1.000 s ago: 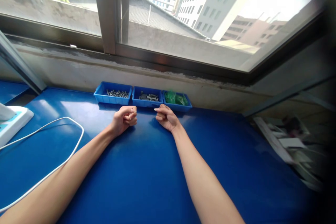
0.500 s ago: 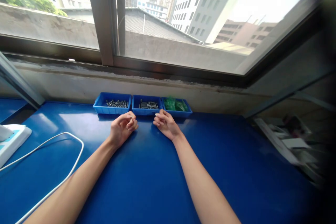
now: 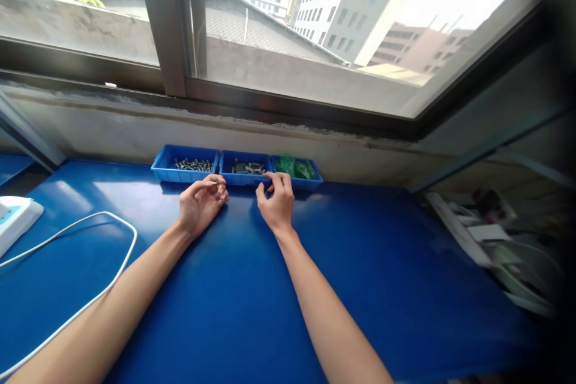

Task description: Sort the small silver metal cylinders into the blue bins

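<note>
My left hand (image 3: pixel 201 203) is above the table just in front of the left bin, palm turned up. Its fingers are curled and the thumb lies against the index finger; anything pinched there is too small to make out. My right hand (image 3: pixel 278 199) is back upward at the front of the middle blue bin (image 3: pixel 245 179). Thumb and index finger stand apart, and no object shows between them. Dark grey metal pins (image 3: pixel 249 168) lie in the middle bin. Small silvery screws (image 3: pixel 194 165) fill part of the left blue bin (image 3: pixel 180 176).
Green plastic bags (image 3: pixel 294 167) sit in the right blue bin (image 3: pixel 311 184). A white cable (image 3: pixel 130 246) loops across the blue table (image 3: pixel 234 300) by my left forearm, near a white power strip (image 3: pixel 20 219). Behind the bins are a wall and a window frame (image 3: pixel 288 109).
My right hand has turned from palm side to back upward, moved to the middle bin's front, and its thumb and index finger have parted. My left hand stays curled. The whole view has shifted slightly.
</note>
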`<state>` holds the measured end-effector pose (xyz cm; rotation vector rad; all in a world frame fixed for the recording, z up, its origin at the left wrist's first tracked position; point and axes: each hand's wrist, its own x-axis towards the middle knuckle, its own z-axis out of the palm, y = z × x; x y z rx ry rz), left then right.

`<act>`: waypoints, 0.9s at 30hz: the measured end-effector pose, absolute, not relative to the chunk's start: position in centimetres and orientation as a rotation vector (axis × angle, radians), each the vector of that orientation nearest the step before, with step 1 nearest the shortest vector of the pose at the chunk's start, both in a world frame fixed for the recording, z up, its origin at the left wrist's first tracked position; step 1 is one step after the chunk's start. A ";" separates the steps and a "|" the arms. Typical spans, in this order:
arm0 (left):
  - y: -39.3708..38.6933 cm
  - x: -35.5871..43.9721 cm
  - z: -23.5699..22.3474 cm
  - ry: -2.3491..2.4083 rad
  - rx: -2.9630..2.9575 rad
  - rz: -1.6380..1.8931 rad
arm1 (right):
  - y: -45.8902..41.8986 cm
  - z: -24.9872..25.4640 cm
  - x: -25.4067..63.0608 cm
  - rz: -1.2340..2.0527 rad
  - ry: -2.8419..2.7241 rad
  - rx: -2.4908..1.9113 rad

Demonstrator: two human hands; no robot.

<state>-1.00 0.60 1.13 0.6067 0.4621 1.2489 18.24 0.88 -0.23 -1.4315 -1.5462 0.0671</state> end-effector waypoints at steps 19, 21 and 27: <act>-0.3 0.8 -0.1 1.574 1.597 1.558 | 1.3 -0.1 18.1 -0.032 -1.843 -1.537; -0.4 0.9 -0.1 1.661 1.687 1.551 | 1.2 -0.1 18.2 -0.024 -1.883 -1.500; -0.6 1.1 -0.3 1.814 1.912 1.579 | 1.6 -0.2 19.3 0.002 -1.987 -1.402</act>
